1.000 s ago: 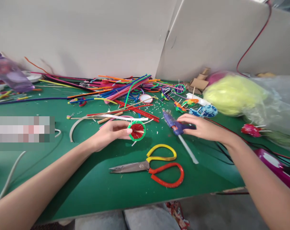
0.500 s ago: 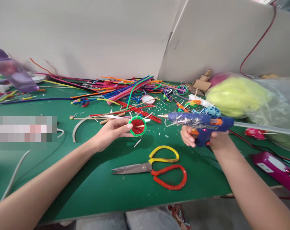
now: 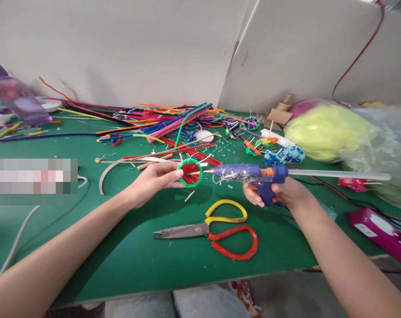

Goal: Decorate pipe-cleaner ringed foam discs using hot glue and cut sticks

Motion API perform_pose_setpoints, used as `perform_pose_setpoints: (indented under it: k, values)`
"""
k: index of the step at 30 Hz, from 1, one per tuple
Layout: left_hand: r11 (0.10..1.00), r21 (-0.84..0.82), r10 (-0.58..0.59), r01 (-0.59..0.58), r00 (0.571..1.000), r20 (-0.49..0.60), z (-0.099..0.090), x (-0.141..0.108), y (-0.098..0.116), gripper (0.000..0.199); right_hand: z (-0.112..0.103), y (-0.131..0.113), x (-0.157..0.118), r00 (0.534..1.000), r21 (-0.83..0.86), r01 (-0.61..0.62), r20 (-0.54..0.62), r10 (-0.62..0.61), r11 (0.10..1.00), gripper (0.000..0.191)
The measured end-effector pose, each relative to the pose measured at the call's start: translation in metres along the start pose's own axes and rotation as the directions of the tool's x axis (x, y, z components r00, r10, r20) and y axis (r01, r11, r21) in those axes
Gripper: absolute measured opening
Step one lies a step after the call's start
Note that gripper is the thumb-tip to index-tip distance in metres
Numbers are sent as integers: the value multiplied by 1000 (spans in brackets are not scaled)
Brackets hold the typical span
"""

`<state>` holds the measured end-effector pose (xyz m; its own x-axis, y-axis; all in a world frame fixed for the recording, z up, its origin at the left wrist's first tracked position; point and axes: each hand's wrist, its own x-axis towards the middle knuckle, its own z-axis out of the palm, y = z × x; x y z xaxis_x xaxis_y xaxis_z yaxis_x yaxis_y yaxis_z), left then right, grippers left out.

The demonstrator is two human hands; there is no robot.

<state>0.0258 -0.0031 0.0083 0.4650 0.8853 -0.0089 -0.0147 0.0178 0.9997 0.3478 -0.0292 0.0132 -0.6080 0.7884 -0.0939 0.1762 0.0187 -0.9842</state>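
Observation:
Between thumb and fingers, my left hand [image 3: 157,179] holds a small round piece [image 3: 191,167], red inside with a green rim and a short stick at its centre. White spikes stick out around its edge. My right hand [image 3: 273,192] is wrapped round the handle of a blue hot glue gun [image 3: 243,173], fingers at the orange trigger. A long clear glue stick [image 3: 339,175] juts from its back, and stringy glue clings to the barrel. The nozzle points left, right beside the round piece; whether they touch I cannot tell. Scissors [image 3: 200,230] with yellow and red handles lie below.
Colourful pipe cleaners [image 3: 174,123] are heaped along the back. A purple bottle [image 3: 18,99] stands at the left. Plastic bags with yellow material [image 3: 329,130] and a magenta power strip [image 3: 380,234] are at the right. Small blue spiked pieces [image 3: 284,154] lie behind the glue gun.
My right hand has moved the glue gun left and slightly down, bringing its nozzle up to the round piece. My left hand has stayed almost still.

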Motion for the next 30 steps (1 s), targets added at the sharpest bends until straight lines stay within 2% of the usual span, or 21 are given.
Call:
perform_pose_setpoints:
  k: [11,18,30]
  values:
    - [1000,-7,0,0,1000,-19,0,1,-2,33,-5,13,0,997,248,22,65,-39,969,44]
    - [999,-29,14,-13,1000,9,0,1,-2,34,-2,8,-1,999,233,-21,30,14,972,43]
    - [999,-38,9,-9,1000,-4,1,1,-1,37,-4,13,1,1000,184,-21,9,19,983,51]
